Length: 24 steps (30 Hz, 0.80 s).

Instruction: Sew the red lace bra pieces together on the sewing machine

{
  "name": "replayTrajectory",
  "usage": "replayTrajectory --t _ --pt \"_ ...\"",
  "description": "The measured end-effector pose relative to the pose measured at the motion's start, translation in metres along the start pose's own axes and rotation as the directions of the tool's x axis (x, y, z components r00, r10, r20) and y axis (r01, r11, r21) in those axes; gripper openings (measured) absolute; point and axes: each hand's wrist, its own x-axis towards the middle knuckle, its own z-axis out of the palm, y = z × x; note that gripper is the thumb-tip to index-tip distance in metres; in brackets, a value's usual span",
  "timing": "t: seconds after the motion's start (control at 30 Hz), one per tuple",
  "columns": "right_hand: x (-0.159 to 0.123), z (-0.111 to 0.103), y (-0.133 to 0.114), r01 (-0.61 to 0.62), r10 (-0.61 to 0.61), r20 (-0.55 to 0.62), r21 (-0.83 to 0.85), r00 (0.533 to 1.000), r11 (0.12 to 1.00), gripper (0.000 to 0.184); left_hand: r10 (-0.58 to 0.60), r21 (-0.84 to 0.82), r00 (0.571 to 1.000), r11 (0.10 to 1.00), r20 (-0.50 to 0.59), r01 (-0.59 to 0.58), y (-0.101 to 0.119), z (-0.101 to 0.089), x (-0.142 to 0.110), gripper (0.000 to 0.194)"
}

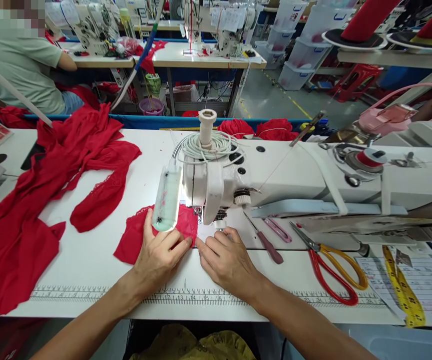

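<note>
A small red fabric piece (131,242) lies on the white sewing table, its right end under the needle area of a sewing machine (283,175). My left hand (159,252) rests on this piece, fingers stretched out and pressing it down; its thumb reaches the fabric's right edge. Close beside it, my right hand (225,257) has curled fingers, the tips meeting the same edge just in front of the presser foot. A clear lamp-like attachment (166,197) hangs over part of the fabric and hides it. The contact under my right fingertips is partly hidden.
A heap of red garments (69,160) covers the table's left side. Right of my hands lie a purple-handled awl (268,247), pink tweezers (278,230), scissors (328,265) and a yellow tape measure (403,290). A co-worker (16,65) sits beyond, at the upper left.
</note>
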Motion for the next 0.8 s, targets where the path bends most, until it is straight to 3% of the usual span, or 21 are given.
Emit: replayTrajectory --t 0.23,0.43,0.6,0.8 --pt "0.0004 0.0001 0.0006 0.004 -0.004 -0.002 0.004 1.000 1.000 0.019 -0.050 -0.031 0.998 0.998 -0.023 0.050 -0.0017 0.0010 -0.0004 0.023" --pt "-0.0003 0.0015 0.0009 -0.001 0.001 -0.008 0.012 1.000 1.000 0.021 -0.212 -0.094 0.973 0.975 -0.088 0.204 -0.0071 -0.0012 0.0046 0.019" --pt "0.0007 0.0011 0.0019 -0.037 0.037 0.007 0.021 0.999 0.999 0.021 -0.115 -0.075 0.991 0.991 -0.063 0.110 -0.0052 -0.0010 0.0050 0.011" --pt "0.0030 -0.0001 0.0005 -0.003 0.002 0.017 0.056 1.000 0.998 0.016 -0.043 -0.045 0.999 0.998 0.003 0.043 -0.0033 -0.0026 -0.0014 0.022"
